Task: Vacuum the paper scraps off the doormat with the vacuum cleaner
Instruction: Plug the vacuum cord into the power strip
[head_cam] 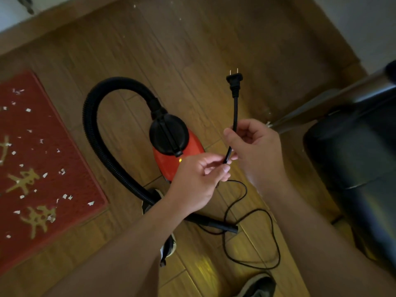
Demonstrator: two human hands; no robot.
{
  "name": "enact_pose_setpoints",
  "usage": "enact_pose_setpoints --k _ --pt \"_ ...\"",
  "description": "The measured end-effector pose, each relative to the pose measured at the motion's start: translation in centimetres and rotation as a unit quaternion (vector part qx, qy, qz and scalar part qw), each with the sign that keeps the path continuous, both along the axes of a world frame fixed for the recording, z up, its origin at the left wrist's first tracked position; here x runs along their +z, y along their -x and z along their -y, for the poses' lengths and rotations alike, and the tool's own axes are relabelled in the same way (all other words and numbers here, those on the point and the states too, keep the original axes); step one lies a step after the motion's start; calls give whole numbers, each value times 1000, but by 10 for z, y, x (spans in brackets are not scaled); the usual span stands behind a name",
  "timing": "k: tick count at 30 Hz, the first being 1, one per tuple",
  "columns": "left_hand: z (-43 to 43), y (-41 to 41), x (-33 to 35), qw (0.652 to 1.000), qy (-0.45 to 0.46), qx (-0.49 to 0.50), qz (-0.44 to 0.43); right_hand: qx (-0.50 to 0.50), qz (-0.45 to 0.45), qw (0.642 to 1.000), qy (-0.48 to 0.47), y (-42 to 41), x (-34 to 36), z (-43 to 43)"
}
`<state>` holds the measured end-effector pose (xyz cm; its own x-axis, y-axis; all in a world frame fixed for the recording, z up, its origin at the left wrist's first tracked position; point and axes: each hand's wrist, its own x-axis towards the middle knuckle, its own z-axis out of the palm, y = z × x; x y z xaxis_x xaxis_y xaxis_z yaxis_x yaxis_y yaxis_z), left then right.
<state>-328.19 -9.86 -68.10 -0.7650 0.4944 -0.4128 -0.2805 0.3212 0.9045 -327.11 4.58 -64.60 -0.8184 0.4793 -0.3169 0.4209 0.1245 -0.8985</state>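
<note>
Power-up step: left hand (198, 179) and right hand (256, 151) both pinch the power cord (235, 112), plug (234, 81) free (unplugged); next, find a socket.

A brown wooden plank floor (192, 50) filled most of the frame; a black glossy padded seat (353, 159) stood at the right edge, with a grey metal bar (319, 108) slanting just above it; white wall (364, 24) showed in the upper right and upper left corners.
</note>
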Motion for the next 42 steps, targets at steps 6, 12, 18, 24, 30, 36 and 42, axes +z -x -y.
enact_pose_setpoints --k 6,12,18,24,30,36,42 --pt "-20 3 33 999 -23 -31 9 -67 -4 996 51 2 35 -25" --pt "-40 5 85 994 -38 -98 -6 -126 -30 989 75 3 101 -59" --pt "-61 2 155 987 -44 -146 -54 -186 -72 975 99 -10 183 -86" --pt "-78 -12 224 978 -46 -180 -97 -201 -122 970 68 -38 260 -101" --pt "-93 -42 291 973 -52 -184 -132 -178 -165 969 39 -75 338 -114" --pt "-115 -77 366 970 -52 -178 -157 -156 -199 967 38 -118 420 -131" --pt "-139 -117 455 969 -55 -160 -180 -134 -245 960 30 -158 508 -152"
